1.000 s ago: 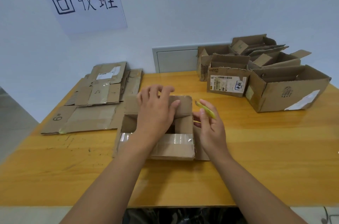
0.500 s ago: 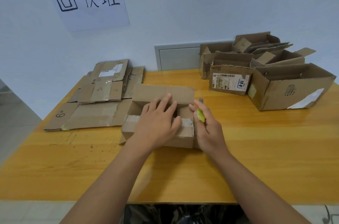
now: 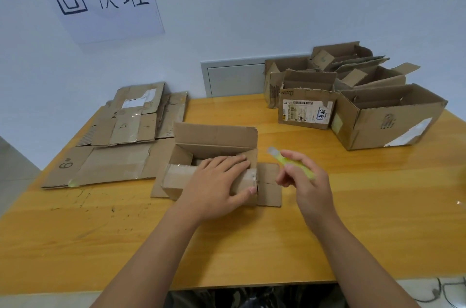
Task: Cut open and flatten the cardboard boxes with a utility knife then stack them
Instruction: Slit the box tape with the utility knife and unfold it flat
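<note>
Bright, even, soft light fills the scene; shadows are faint. A mild sheen lies on the table (image 3: 378, 194) at the right. Wide-angle bending curves the edges, and the picture is slightly soft throughout.

- Table (image 3: 353, 219): glossy varnished wood, scuffed at left.
- Open box (image 3: 216, 141): matt brown cardboard, shiny clear tape.
- Flattened stack (image 3: 113, 164): same rough cardboard.
- Utility knife (image 3: 292, 162): yellow-green translucent plastic.

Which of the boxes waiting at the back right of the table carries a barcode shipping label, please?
The small open box at the front left of that group: its near face carries a barcode label, while the large box beside it shows only plain white tape.
</note>
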Available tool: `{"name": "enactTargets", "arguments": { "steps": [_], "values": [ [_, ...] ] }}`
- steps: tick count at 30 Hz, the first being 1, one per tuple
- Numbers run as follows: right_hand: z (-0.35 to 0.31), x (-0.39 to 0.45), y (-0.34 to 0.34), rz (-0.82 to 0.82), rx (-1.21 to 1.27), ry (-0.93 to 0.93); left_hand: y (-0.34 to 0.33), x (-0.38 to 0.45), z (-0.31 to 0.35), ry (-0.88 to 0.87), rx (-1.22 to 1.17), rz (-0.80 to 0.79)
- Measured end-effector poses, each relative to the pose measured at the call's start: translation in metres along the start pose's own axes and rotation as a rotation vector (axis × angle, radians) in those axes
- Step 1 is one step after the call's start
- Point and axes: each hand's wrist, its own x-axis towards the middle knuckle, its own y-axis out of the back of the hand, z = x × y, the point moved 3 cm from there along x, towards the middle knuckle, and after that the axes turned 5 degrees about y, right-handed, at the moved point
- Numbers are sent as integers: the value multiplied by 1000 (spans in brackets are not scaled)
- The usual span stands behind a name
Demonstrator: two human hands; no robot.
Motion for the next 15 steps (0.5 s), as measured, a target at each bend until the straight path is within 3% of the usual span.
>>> {"name": "enactTargets", "arguments": {
  "steps": [5,15],
  "values": [
    [10,-4,1,-69,-26,-121,-3,9,-2,10,-9,-42],
    [15,11,-4,-34,-78,-126,-6,20,-9,15,-43,-27]
  ]
}}
